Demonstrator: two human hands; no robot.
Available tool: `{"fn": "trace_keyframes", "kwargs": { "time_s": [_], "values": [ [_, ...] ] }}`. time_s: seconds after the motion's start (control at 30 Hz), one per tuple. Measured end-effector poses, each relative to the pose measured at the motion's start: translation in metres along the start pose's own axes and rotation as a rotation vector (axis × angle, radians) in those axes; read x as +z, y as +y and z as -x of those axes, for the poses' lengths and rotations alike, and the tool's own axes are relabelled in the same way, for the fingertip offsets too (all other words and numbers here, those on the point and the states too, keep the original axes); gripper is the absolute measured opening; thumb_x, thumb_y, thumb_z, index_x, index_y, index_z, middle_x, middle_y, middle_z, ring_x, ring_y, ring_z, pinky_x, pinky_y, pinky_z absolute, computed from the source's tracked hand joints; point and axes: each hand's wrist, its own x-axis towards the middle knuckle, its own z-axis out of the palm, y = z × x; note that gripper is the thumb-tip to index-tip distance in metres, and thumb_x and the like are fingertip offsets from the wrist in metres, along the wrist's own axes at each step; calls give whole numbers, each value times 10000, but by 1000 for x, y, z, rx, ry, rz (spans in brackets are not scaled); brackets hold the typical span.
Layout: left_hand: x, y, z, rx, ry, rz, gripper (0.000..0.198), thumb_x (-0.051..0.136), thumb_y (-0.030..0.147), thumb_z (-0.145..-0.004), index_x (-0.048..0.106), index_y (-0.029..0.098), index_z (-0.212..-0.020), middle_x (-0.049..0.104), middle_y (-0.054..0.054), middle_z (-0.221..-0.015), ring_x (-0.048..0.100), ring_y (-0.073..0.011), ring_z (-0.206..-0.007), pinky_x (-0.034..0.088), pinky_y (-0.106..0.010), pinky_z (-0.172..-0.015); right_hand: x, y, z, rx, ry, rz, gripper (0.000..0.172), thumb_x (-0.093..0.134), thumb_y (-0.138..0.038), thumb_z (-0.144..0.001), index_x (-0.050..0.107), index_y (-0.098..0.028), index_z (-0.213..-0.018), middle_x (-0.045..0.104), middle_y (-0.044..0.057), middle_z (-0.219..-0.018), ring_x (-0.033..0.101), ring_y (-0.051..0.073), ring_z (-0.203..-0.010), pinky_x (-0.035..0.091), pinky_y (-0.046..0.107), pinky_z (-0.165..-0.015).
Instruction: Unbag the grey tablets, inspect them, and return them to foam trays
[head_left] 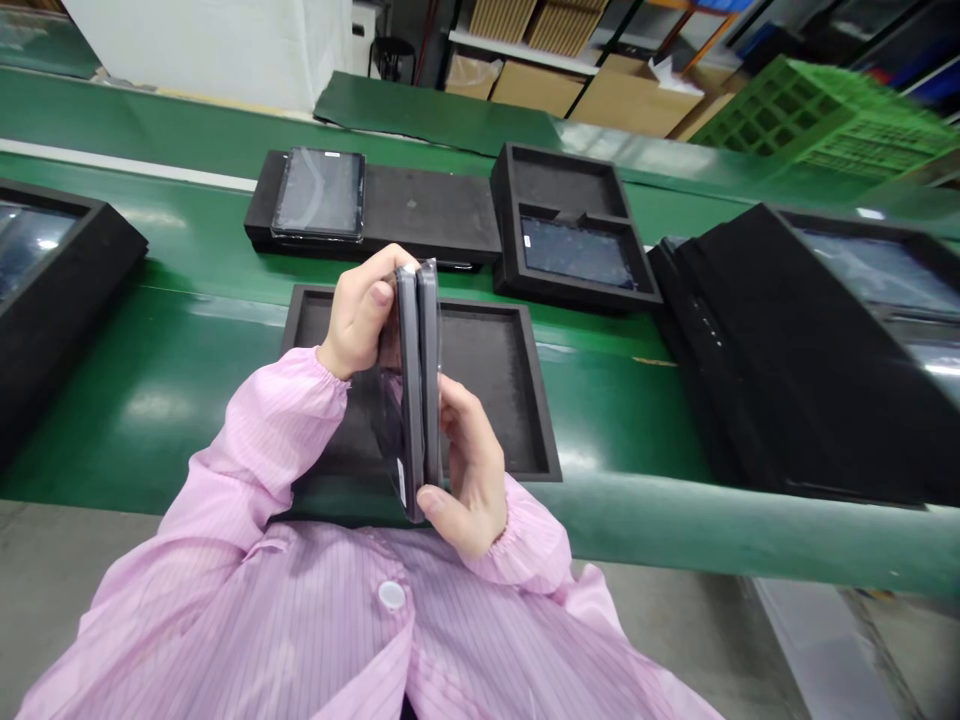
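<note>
Two tablets (414,400): were held together on their thin edges, side by side, with a small gap seen between them.
Long way: was pointed from the pink coat (337,610) out over the desk (615,400).
Left hand (358,315): was placed on the left side, by the far end; the pair was gripped by its fingers.
Right hand (472,470): was placed on the right side, by the near end; the pair was gripped there too, with the thumb put at the near end.
Nearer hand: could not be picked, as the pair was touched by both.
Black tray (487,370): was seen under the pair; whether it was touched by them could not be told.
Past the tray: a black block (442,210) was set on the desk, with another tablet (321,195) laid flat on its left end. A black box (517,165) with two parts was set just beside its right end.
</note>
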Motion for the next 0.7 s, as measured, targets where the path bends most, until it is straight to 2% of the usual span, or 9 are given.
{"fn": "trace_keyframes", "kwargs": {
  "time_s": [0.17,0.33,0.43,0.53,0.7],
  "values": [
    [1,-7,-3,-21,1,-23,563,360,722,-908,596,235,-752,471,-5,-613,425,-151,-507,310,-325,-527,-2,2,0,9,-29,19,798,546,-651,-834,356,-221,-1479,561,116,-1098,582,297,-993,517,507,-905],
    [0,-20,-11,-56,54,69,551,420,743,-877,574,237,-723,429,0,-633,419,-142,-517,318,-300,-523,-4,1,-4,-75,-74,63,833,622,-494,-800,298,-229,-1520,483,143,-1347,533,326,-1160,494,516,-968],
    [-3,-24,-15,-84,78,107,563,458,754,-851,544,223,-684,416,2,-637,427,-129,-512,331,-279,-506,-3,0,-6,-71,-86,93,855,627,-409,-768,282,-220,-1526,478,142,-1351,545,307,-1124,504,514,-965],
    [-6,-26,-17,-112,85,108,581,462,778,-823,554,220,-693,422,2,-636,443,-125,-510,353,-270,-511,-3,0,-6,-95,-87,85,856,624,-395,-767,279,-225,-1531,479,137,-1346,555,292,-1096,509,508,-960],
    [-7,-23,-15,-97,77,86,598,443,780,-837,579,217,-688,430,-3,-613,433,-139,-531,356,-290,-539,-4,-1,-5,-89,-91,65,885,636,-557,-788,294,-219,-1531,525,132,-1284,572,283,-1037,515,503,-944]
  ]
}}
